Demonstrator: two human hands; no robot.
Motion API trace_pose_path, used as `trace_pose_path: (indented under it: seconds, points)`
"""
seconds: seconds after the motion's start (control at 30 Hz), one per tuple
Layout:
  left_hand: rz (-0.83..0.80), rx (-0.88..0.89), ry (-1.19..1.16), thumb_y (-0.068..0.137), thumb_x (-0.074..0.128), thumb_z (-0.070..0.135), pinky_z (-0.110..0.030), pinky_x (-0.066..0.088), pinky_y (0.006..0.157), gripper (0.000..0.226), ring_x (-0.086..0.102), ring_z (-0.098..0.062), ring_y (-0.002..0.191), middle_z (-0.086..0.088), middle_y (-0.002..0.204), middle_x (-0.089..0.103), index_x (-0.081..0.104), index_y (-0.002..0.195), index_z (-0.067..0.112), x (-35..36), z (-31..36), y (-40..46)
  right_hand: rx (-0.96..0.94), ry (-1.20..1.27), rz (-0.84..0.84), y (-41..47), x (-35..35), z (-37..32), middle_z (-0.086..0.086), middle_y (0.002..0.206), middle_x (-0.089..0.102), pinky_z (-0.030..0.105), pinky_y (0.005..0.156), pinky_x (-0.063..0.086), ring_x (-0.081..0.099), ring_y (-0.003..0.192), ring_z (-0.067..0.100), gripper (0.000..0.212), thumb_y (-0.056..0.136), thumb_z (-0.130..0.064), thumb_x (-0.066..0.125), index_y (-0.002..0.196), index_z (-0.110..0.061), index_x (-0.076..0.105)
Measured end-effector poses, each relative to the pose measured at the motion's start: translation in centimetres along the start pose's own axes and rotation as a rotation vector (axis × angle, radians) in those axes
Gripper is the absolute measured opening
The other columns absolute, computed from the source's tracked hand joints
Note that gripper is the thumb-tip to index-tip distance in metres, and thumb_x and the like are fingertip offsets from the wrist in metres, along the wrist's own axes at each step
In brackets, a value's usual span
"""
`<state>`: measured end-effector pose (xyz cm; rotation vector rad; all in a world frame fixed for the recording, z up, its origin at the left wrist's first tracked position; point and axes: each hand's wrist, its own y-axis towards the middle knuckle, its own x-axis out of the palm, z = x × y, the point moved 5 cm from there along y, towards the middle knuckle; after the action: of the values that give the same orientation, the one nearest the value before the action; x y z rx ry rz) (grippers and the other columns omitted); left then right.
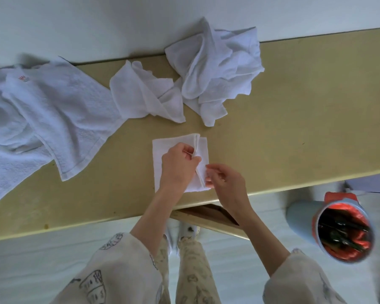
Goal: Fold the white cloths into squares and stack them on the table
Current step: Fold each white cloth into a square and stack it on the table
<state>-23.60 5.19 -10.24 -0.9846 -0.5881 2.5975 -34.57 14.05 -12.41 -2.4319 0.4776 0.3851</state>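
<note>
Now, cloth being folded: a small white cloth [162, 154] lies flat on the table [294, 110], near its front edge, about midway along it. It is roughly square, with a folded flap running along its right side.
Left hand: the left hand [179, 165] rests on top of the cloth, fingers curled, pinching the raised edge of the flap between thumb and fingertips.
Right hand: the right hand [225, 179] sits at the cloth's right front corner, fingers bent and close together; the fingertips meet the cloth edge and seem to nip it, though the grip itself is partly hidden.
Hands together: the two are near each other, apart, on either side of the flap.
Loose cloths: a crumpled cloth [145, 93] lies behind the folded one, toward the wall; just to its right, touching it, is a bigger heap [217, 62] of rumpled white cloths that leans on the wall.
Towel: a large white towel [42, 119] sprawls over the table's left end, well apart from the hands, with a small coloured mark near its far edge.
Stack: no finished pile of squares shows on the table.
Bin: a pale blue bin [303, 218] with a red liner stands on the floor at the right, below the table edge.
Person: patterned sleeves and trousers show at the bottom.
</note>
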Motion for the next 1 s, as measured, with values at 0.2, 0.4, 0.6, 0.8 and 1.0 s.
trace_pose_path:
  seconds: [0.2, 0.4, 0.6, 0.8, 1.0]
  points:
    - [-0.091, -0.054, -0.087, 0.086, 0.061, 0.01, -0.038, 0.053, 0.088, 0.024, 0.065, -0.021, 0.092, -0.005, 0.097, 0.067, 0.063, 0.109, 0.008, 1.7, 0.2, 0.2, 0.001, -0.029, -0.036, 0.6, -0.2, -0.1, 0.001, 0.093, 0.069, 0.028, 0.078, 0.05, 0.062, 0.084, 0.013, 0.024, 0.092, -0.018, 0.048, 0.104, -0.012, 0.068]
    - [-0.016, 0.01, -0.022, 0.091, 0.052, 0.011, -0.021, 0.052, 0.079, 0.021, 0.061, -0.012, 0.083, 0.001, 0.099, 0.063, 0.064, 0.108, 0.015, -0.1, -1.2, -0.2, -0.001, -0.078, -0.005, 1.1, -0.4, -0.7, -0.007, 0.084, 0.062, 0.007, 0.064, 0.037, 0.055, 0.076, 0.005, 0.022, 0.091, -0.025, 0.056, 0.102, -0.011, 0.068]
    - [0.094, 0.317, 0.38, 0.087, 0.059, 0.011, -0.025, 0.035, 0.089, 0.035, 0.042, -0.022, 0.108, -0.003, 0.119, 0.054, 0.057, 0.121, 0.015, -2.7, -3.6, -1.8, 0.063, -0.067, -0.03, 1.4, -0.6, -0.9, -0.005, 0.082, 0.061, 0.022, 0.073, 0.044, 0.058, 0.08, 0.012, 0.016, 0.088, -0.022, 0.06, 0.097, -0.011, 0.065]
    - [-0.05, 0.465, 0.575, 0.087, 0.049, 0.036, -0.046, 0.037, 0.1, 0.045, 0.025, -0.021, 0.13, 0.0, 0.146, 0.037, 0.044, 0.131, 0.025, -2.5, -6.8, -2.1, 0.11, -0.082, -0.084, 2.0, -0.4, -1.0, -0.003, 0.086, 0.064, 0.04, 0.084, 0.054, 0.065, 0.086, 0.021, 0.011, 0.086, -0.02, 0.062, 0.094, -0.014, 0.065]
    - [-0.157, 0.419, 0.656, 0.084, 0.024, 0.054, -0.046, 0.021, 0.109, 0.061, 0.006, -0.019, 0.142, 0.012, 0.155, 0.01, 0.025, 0.142, 0.034, -2.4, -7.8, -2.0, 0.059, -0.158, -0.063, 2.0, -0.2, -1.2, -0.003, 0.088, 0.062, 0.033, 0.079, 0.052, 0.063, 0.083, 0.021, 0.013, 0.088, -0.019, 0.059, 0.098, -0.012, 0.063]
